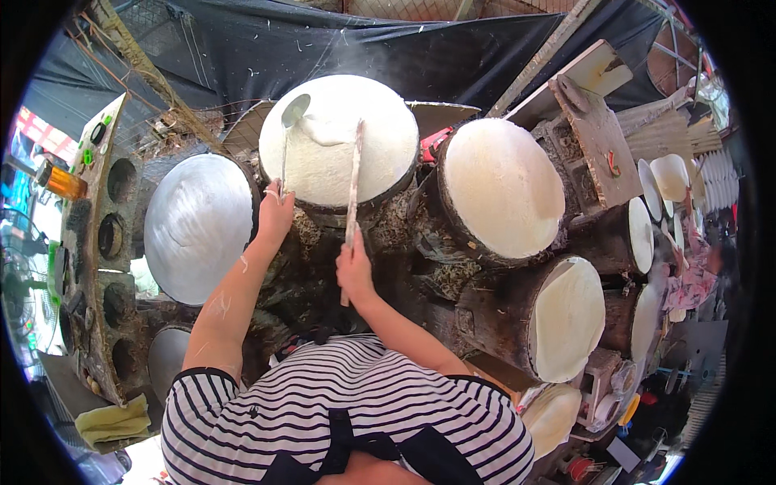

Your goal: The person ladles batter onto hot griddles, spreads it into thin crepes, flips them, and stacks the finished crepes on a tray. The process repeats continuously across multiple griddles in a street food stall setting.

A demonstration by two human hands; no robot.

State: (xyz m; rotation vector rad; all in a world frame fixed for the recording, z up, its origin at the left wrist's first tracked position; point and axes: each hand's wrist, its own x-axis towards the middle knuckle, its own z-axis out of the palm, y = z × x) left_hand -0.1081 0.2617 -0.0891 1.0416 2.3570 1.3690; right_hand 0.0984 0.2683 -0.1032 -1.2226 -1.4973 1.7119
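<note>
My left hand (276, 217) is closed around the thin handle of a ladle (296, 110). The ladle's round bowl is over the far left part of a large, white-topped drum (327, 174). A wet, whiter patch (323, 131) lies beside the bowl, near the middle of that top. My right hand (354, 268) grips a long, flat wooden stick (355, 178) near its lower end. The stick reaches across the front rim, its far tip by the wet patch. Whether the tip touches the surface I cannot tell.
A shiny metal lid (198, 230) covers a round vessel at left. More drums with pale round tops (505, 190) (568, 319) stand at right. Hollow blocks with a board (97, 242) line the left side, near a yellow cloth (113, 420). A dark sheet (267, 48) hangs behind.
</note>
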